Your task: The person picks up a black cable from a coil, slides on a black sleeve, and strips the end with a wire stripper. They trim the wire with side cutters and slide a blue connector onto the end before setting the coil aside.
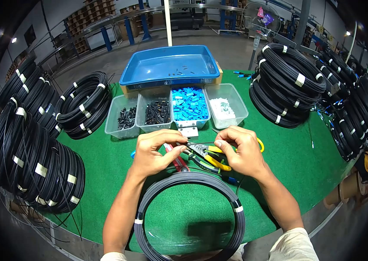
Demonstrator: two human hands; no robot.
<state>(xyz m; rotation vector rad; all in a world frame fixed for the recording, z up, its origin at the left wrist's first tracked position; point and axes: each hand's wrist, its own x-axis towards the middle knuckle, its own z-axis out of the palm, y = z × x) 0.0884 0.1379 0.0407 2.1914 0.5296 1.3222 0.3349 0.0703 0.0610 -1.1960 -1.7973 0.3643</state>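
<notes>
One coil of black cable [188, 177] lies nearest, flat on the green tabletop [171, 209] and bound with pale tape on its left and right sides. Just beyond its far rim, the left hand [153, 152] has thumb and fingertips pinched together at a thin black strand [208, 143], and the right hand [241, 152] pinches the same strand a little farther along, so that it runs nearly level between them. Whether a small fitting sits in the left fingertips is too small to tell. Beneath and between the hands lie several tools: yellow-handled pliers [220, 164], a black-and-green tool [203, 164] and a red-handled tool [179, 163], partly overlapping. A small metal bracket [188, 131] stands behind them, in front of a row of four clear plastic bins [122, 130]. From left to right these contain black pieces [126, 118], more black pieces [157, 113], blue pieces [190, 103] and white pieces [221, 108]. Stacked coils flank the work, one group to the left [40, 169] and another to the right [286, 82]. Behind the bins is a wide blue tray [131, 78] with a few small dark bits on its bottom. Farther off, past the table, are a standing fan [260, 19] and stacked wooden pallets [84, 19].
</notes>
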